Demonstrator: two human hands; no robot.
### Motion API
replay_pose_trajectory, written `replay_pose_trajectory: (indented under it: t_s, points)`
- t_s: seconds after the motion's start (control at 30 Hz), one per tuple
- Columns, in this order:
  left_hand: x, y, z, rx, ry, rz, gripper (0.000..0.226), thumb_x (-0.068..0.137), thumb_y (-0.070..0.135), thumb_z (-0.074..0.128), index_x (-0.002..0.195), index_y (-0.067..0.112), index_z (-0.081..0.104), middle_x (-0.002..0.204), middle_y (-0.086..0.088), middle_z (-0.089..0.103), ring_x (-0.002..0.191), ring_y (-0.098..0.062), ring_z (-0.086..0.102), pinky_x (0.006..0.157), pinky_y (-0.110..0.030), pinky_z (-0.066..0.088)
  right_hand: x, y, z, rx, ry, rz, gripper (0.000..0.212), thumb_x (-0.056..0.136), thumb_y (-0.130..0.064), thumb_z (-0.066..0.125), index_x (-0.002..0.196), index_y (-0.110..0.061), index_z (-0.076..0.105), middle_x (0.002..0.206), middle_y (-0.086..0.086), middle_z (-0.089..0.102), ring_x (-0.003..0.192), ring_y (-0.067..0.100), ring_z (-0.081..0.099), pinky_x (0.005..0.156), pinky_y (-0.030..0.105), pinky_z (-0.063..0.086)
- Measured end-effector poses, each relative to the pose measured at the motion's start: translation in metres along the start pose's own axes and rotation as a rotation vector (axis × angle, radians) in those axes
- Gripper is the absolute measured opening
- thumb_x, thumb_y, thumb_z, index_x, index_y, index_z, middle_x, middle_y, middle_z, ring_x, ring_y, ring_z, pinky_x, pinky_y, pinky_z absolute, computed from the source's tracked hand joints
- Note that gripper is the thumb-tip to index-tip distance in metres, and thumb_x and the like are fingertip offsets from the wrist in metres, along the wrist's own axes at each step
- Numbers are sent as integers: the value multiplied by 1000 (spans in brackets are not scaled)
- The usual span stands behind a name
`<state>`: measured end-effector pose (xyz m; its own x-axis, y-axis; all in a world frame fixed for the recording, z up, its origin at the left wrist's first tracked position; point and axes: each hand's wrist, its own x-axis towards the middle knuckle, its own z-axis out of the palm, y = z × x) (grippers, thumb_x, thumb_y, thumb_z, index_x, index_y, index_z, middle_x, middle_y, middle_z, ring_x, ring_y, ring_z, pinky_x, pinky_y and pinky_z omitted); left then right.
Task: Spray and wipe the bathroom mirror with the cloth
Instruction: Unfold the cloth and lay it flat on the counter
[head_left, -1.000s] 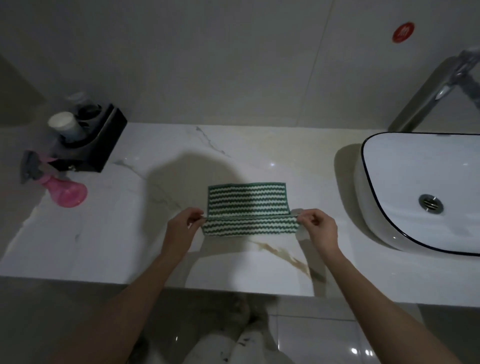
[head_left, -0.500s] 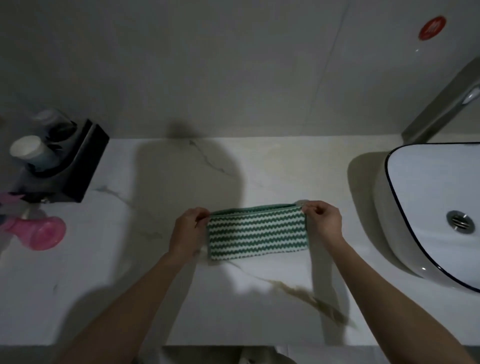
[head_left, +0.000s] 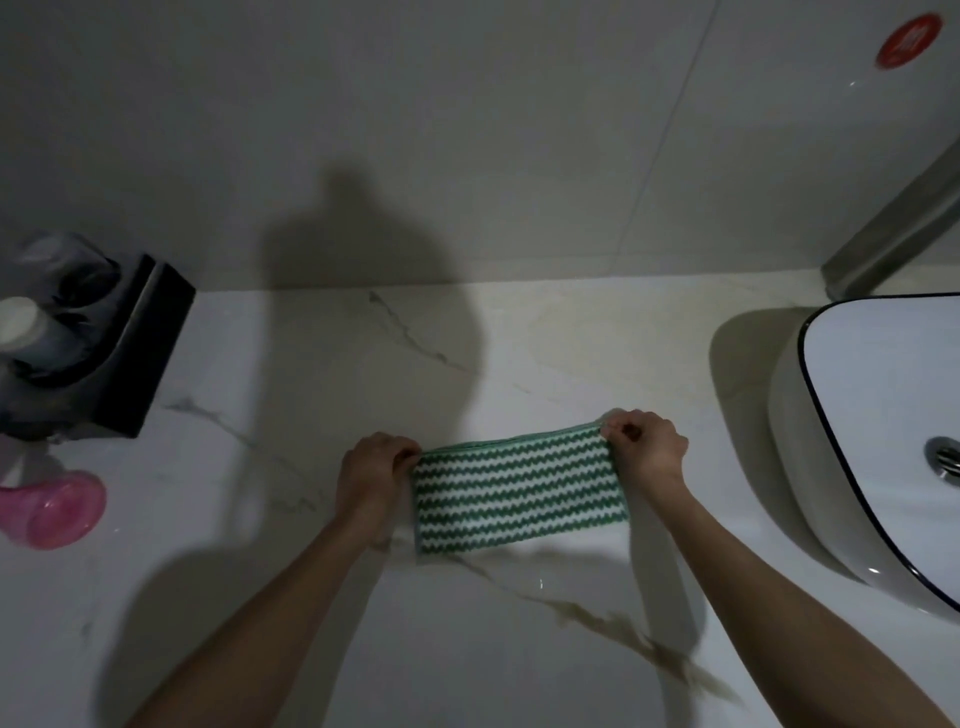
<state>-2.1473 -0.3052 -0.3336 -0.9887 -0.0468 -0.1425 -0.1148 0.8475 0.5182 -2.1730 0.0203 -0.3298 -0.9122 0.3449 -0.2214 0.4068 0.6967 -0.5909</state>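
We hold the cloth (head_left: 519, 493), a green-and-white zigzag strip folded over, stretched flat between our two hands above the marble surface (head_left: 311, 519). Our left hand (head_left: 371, 480) has its fingers (head_left: 400, 457) curled round the cloth's left end, pinching the top corner; our right hand (head_left: 647, 457) pinches the top right corner the same way, its fingers (head_left: 621, 428) bent tightly over the folded edge. The cloth's lower edge lies near or on the surface just below our fingers; we cannot tell whether it touches. Well to the left of our left fingers a pink spray bottle (head_left: 52, 512) lies on the surface, with a black holder (head_left: 140, 353) beyond it against the wall. To the right of our right fingers, apart from them, stands the white basin (head_left: 810, 467) with its dark rim.
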Motion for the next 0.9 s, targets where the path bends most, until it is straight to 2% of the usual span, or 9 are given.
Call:
replay_pose_trajectory:
  t_s: [0.1, 0.23, 0.37, 0.5, 0.63, 0.7, 0.83, 0.9]
  points:
    - [0, -2, 1, 76, 31, 39, 19, 82, 26, 60, 88, 16, 75, 88, -11, 69, 84, -32, 61, 75, -35, 44, 3, -1, -1, -87, 25, -12, 21, 82, -24, 70, 67, -36, 61, 91, -2, 69, 92, 24, 60, 75, 34, 33]
    - [-5, -2, 1, 81, 90, 11, 27, 74, 28, 56, 91, 15, 72, 88, -10, 68, 80, -31, 62, 72, -37, 45, 7, 0, 1, -162, 23, -18, 9, 80, -33, 67, 79, -39, 60, 94, -4, 63, 95, 24, 53, 73, 34, 29]
    - [-13, 0, 0, 82, 99, -20, 30, 73, 28, 58, 97, 16, 70, 94, -11, 67, 82, -32, 64, 74, -40, 51, -5, 2, -4, -48, 91, -47, 8, 80, -33, 66, 87, -36, 62, 91, -5, 59, 94, 22, 53, 75, 34, 29]
    - [-25, 10, -1, 83, 126, -4, 35, 76, 31, 50, 98, 14, 71, 98, -14, 67, 84, -33, 64, 78, -40, 52, -29, 13, -14, 68, 121, -103, 16, 84, -23, 69, 78, -32, 57, 80, -5, 53, 87, 25, 58, 76, 39, 36]
    - [-31, 27, 7, 5, 72, 2, 29, 80, 24, 56, 102, 12, 70, 104, -14, 65, 92, -32, 63, 87, -41, 50, -48, 35, -17, 103, 97, -74, 4, 83, -30, 70, 82, -30, 67, 75, -9, 58, 83, 20, 61, 79, 39, 41]
    - [-36, 37, 15, -20, 36, 37, 27, 84, 22, 58, 107, 11, 69, 106, -15, 64, 92, -31, 63, 88, -41, 50, -56, 44, -20, 108, 99, -52, 5, 82, -31, 71, 87, -28, 71, 76, -11, 58, 85, 18, 60, 81, 37, 40]
    - [-52, 66, 30, -101, 10, 128, 42, 83, 41, 46, 103, 12, 68, 100, -12, 64, 84, -29, 64, 82, -39, 54, -75, 60, -28, 104, 112, -66, 7, 81, -33, 72, 87, -28, 72, 77, -12, 59, 84, 15, 61, 74, 34, 41]
    - [-57, 78, 38, -138, -21, 170, 39, 86, 42, 49, 103, 12, 68, 102, -8, 62, 87, -26, 64, 81, -39, 55, -88, 66, -31, 127, 127, -50, 6, 81, -31, 73, 86, -28, 72, 77, -12, 60, 83, 14, 61, 74, 35, 40]
